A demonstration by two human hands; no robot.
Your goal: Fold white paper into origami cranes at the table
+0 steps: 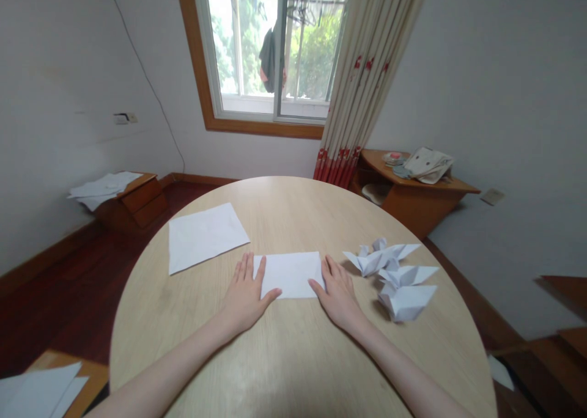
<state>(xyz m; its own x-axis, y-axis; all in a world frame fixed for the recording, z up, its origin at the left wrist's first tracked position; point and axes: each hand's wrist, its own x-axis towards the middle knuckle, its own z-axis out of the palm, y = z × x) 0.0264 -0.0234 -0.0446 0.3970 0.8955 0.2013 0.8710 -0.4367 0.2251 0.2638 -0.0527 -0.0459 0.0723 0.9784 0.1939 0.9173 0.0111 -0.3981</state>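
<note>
A white rectangular sheet of paper (291,275), apparently folded, lies flat on the round wooden table (293,344) in front of me. My left hand (250,293) rests on its left end, fingers spread and thumb along the lower edge. At the right end lies my right hand (337,289), also flat, its thumb on the paper and its fingers by the edge. Several folded white paper figures (406,302), shaped like birds or boats, stand just right of my right hand. Up and to the left of my left hand is a larger flat sheet (206,236).
More white sheets (39,390) lie on a wooden surface at the lower left. A small cabinet (144,204) with papers stands by the left wall. Behind the table on the right, a corner cabinet (413,204) holds a cloth bag (428,164), beside the curtain (362,76).
</note>
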